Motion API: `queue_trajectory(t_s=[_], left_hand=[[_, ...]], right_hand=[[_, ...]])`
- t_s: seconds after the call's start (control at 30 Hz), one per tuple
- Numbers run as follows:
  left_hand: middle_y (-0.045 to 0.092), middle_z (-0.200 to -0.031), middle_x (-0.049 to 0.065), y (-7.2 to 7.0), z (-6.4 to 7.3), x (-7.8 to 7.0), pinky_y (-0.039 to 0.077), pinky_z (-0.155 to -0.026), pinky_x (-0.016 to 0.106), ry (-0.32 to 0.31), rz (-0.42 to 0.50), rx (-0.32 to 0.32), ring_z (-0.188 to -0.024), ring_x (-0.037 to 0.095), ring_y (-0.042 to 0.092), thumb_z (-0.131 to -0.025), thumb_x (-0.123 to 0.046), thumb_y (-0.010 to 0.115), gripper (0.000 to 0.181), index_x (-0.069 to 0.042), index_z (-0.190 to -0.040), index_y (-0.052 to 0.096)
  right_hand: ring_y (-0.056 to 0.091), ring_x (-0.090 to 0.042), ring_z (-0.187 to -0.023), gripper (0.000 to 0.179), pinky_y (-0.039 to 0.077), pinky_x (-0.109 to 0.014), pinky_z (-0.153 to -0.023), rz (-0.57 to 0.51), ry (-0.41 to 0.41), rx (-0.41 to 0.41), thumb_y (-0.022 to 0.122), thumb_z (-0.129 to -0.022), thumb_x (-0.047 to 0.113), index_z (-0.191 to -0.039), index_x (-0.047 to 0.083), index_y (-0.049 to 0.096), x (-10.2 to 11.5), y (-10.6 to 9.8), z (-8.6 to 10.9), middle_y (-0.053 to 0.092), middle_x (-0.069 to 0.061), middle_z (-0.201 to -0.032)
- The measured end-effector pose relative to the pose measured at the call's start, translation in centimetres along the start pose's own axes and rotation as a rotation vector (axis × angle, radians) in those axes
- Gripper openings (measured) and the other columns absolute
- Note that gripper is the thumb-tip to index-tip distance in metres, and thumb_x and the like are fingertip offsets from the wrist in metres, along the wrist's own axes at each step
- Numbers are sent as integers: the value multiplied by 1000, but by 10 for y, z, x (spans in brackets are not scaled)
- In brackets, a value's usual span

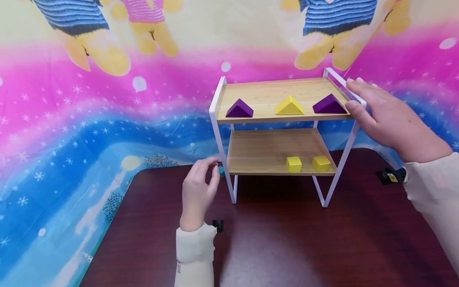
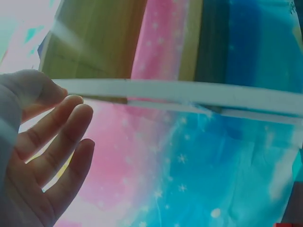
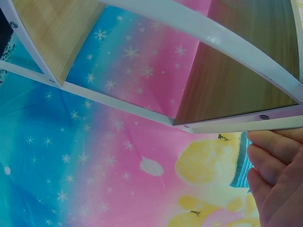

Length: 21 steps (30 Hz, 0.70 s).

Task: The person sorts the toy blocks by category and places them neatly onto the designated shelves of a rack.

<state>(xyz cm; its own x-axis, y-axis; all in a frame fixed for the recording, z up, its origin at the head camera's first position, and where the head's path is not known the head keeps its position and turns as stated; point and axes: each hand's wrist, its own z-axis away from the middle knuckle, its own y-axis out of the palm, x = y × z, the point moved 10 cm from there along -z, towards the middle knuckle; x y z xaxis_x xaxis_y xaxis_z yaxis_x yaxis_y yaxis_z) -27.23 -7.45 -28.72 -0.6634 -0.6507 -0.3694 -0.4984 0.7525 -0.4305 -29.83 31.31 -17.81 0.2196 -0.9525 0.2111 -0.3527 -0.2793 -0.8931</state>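
A two-tier rack with wooden shelves (image 1: 276, 93) and a white frame (image 1: 223, 143) stands on the table. My left hand (image 1: 197, 191) is beside its left front leg, fingers gently bent; in the left wrist view the thumb (image 2: 45, 90) and fingertips are close to the white bar. A small teal patch (image 1: 221, 171) shows by those fingertips, its kind unclear. My right hand (image 1: 387, 115) lies along the rack's top right rail, fingers extended. On the top shelf are two purple triangular blocks (image 1: 239, 109) (image 1: 330, 104) and a yellow triangular block (image 1: 289, 105).
Two yellow cubes (image 1: 294, 164) (image 1: 320, 163) sit on the right part of the lower shelf. The dark reddish table (image 1: 279, 247) extends in front of the rack. A patterned cloth (image 1: 172, 107) with snowflakes and bears hangs behind it.
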Motion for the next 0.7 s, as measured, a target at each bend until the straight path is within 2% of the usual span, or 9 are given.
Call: queue_trajectory(t_s=[0.2, 0.5, 0.6, 0.7], left_hand=[[69, -102, 9, 4, 3, 18, 59, -73, 37, -77, -27, 20, -84, 21, 64, -97, -9, 66, 17, -6, -113, 71], [70, -103, 8, 20, 10, 48, 60, -76, 41, -190, -54, 63, -89, 24, 68, -97, -9, 65, 18, -8, -114, 71], [71, -105, 8, 28, 17, 61, 60, -77, 44, -246, -71, 90, -91, 27, 69, -97, -11, 65, 17, -8, -113, 71], [70, -108, 9, 38, 25, 77, 59, -75, 47, -336, -82, 138, -91, 30, 69, -98, -13, 64, 18, -9, -114, 71]], right_hand=[[12, -44, -152, 65, 35, -81, -91, -2, -1, 0, 39, -108, 41, -164, 18, 13, 0, -1, 0, 13, -20, -167], [12, -44, -152, 64, 35, -80, -92, -13, 0, -11, 39, -108, 40, -164, 18, 14, -2, -2, 1, 14, -20, -167], [12, -44, -152, 64, 33, -80, -94, -15, -1, -11, 38, -108, 41, -164, 18, 15, -1, -2, 1, 14, -20, -167], [12, -44, -153, 65, 32, -80, -95, -17, 1, -8, 38, -108, 42, -164, 18, 14, -1, -1, 1, 13, -20, -167]])
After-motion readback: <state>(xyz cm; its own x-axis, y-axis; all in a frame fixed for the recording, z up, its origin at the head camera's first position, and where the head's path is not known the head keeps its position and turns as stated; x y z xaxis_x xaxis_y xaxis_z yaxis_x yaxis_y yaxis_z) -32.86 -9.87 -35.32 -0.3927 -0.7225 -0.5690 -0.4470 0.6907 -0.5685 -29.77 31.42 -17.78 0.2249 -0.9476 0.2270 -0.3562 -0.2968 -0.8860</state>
